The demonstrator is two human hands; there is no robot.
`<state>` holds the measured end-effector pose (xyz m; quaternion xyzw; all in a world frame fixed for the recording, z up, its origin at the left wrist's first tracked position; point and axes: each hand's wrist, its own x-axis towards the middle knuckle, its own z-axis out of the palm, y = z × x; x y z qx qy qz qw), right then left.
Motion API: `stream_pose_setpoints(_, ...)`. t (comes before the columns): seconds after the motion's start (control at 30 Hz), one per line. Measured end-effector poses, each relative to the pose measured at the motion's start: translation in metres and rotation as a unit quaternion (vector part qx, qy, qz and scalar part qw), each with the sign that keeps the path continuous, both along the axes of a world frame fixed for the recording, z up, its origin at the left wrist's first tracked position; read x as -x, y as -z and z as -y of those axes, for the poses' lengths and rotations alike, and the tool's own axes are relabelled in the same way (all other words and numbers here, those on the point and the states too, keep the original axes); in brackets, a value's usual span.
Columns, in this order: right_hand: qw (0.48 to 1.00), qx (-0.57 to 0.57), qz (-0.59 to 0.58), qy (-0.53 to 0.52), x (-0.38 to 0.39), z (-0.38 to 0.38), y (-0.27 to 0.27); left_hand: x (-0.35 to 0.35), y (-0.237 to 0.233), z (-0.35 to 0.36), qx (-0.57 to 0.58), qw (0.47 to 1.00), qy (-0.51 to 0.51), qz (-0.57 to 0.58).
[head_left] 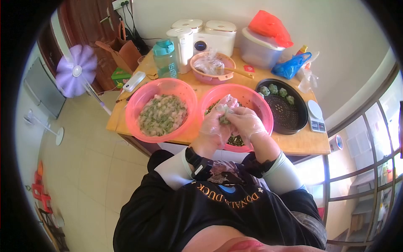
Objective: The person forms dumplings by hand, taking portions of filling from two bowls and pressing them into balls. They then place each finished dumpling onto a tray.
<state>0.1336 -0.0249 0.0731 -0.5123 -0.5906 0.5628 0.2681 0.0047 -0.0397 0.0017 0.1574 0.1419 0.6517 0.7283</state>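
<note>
My left hand and my right hand, both in clear plastic gloves, meet over the right pink basin. Between their fingers is a small green dumpling, partly covered by the gloves. The left hand cups it while the right fingers pinch at its top. Chopped dark green filling shows in the basin below the hands. To the left, another pink basin holds a pale, green-flecked mixture. Several green dumplings sit along the far side of a black perforated steamer pan on the right.
A white kitchen scale stands at the table's right edge. Behind the basins are a teal bottle, a white jug, a smaller pink bowl with a wooden spoon, a lidded tub and a blue bag. A purple fan stands left.
</note>
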Motion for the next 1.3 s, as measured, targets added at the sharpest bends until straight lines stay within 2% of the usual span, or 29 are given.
stream_pose_setpoints(0.03, 1.0, 0.0, 0.0, 0.0, 0.001, -0.002, 0.008, -0.001, 0.003, -0.002, 0.0, 1.0, 0.0, 0.0)
stream_pose_setpoints(0.1, 0.992, 0.004, -0.123, -0.009, 0.004, -0.008, 0.026, -0.002, 0.009, -0.008, -0.008, 1.0, -0.005, 0.019)
stream_pose_setpoints(0.13, 0.992, 0.003, -0.122, -0.009, 0.003, -0.008, 0.024, -0.002, 0.01, -0.009, -0.009, 1.0, -0.005, 0.019)
stream_pose_setpoints(0.2, 0.998, -0.061, -0.014, -0.021, 0.002, -0.004, 0.017, -0.003, 0.009, -0.01, -0.001, 1.0, -0.021, -0.009)
stream_pose_setpoints(0.43, 0.998, -0.016, 0.015, -0.052, -0.004, -0.019, 0.028, 0.002, 0.015, -0.01, -0.016, 1.0, 0.026, -0.003)
stream_pose_setpoints(0.5, 0.995, -0.038, 0.049, -0.076, -0.004, -0.021, 0.03, 0.002, 0.012, -0.009, -0.007, 1.0, 0.013, -0.024)
stream_pose_setpoints(0.63, 0.996, -0.047, 0.038, -0.062, 0.0, -0.017, 0.031, 0.001, 0.011, -0.01, -0.012, 0.999, 0.012, -0.032)
stream_pose_setpoints(0.7, 0.988, -0.093, 0.087, -0.091, -0.001, -0.02, 0.031, 0.003, 0.012, -0.009, 0.0, 0.999, 0.035, -0.013)
stream_pose_setpoints(0.73, 0.988, -0.095, 0.086, -0.091, -0.001, -0.018, 0.025, 0.004, 0.009, -0.008, -0.002, 0.999, 0.034, -0.014)
stream_pose_setpoints(0.8, 0.998, -0.013, -0.022, -0.056, -0.003, -0.011, 0.008, 0.006, 0.005, -0.005, -0.002, 0.998, 0.037, 0.046)
stream_pose_setpoints(0.83, 0.998, -0.014, -0.022, -0.057, -0.003, -0.01, 0.004, 0.007, 0.009, -0.008, -0.003, 0.998, 0.036, 0.045)
stream_pose_setpoints(0.9, 0.994, -0.065, -0.047, -0.074, -0.005, -0.012, -0.003, 0.009, 0.014, -0.012, -0.112, 0.98, 0.092, 0.137)
stream_pose_setpoints(0.93, 0.994, -0.066, -0.047, -0.074, -0.007, -0.014, -0.004, 0.007, 0.01, -0.009, -0.113, 0.98, 0.093, 0.137)
stream_pose_setpoints(1.0, 0.997, -0.05, -0.009, -0.057, -0.009, -0.016, -0.006, 0.004, 0.0, 0.002, 0.008, 0.995, 0.034, 0.091)
stream_pose_setpoints(1.03, 0.997, -0.051, -0.009, -0.057, -0.009, -0.015, -0.01, 0.006, 0.011, -0.005, 0.008, 0.995, 0.034, 0.091)
stream_pose_setpoints(1.07, 0.996, -0.054, 0.008, -0.066, -0.008, -0.013, -0.016, 0.011, 0.031, -0.017, -0.042, 0.994, 0.044, 0.093)
stream_pose_setpoints(1.1, 0.995, -0.058, 0.024, -0.076, -0.007, -0.012, -0.019, 0.012, 0.034, -0.021, -0.092, 0.99, 0.053, 0.094)
stream_pose_setpoints(1.13, 0.995, -0.057, 0.025, -0.076, -0.008, -0.015, -0.013, 0.011, 0.037, -0.022, -0.091, 0.99, 0.053, 0.095)
stream_pose_setpoints(1.2, 0.942, -0.267, 0.176, -0.099, -0.007, -0.019, -0.006, 0.007, 0.036, -0.022, -0.026, 0.997, -0.003, 0.068)
stream_pose_setpoints(1.3, 0.949, -0.274, 0.152, -0.041, -0.006, -0.006, -0.033, 0.003, 0.021, -0.013, -0.007, 0.996, -0.029, 0.085)
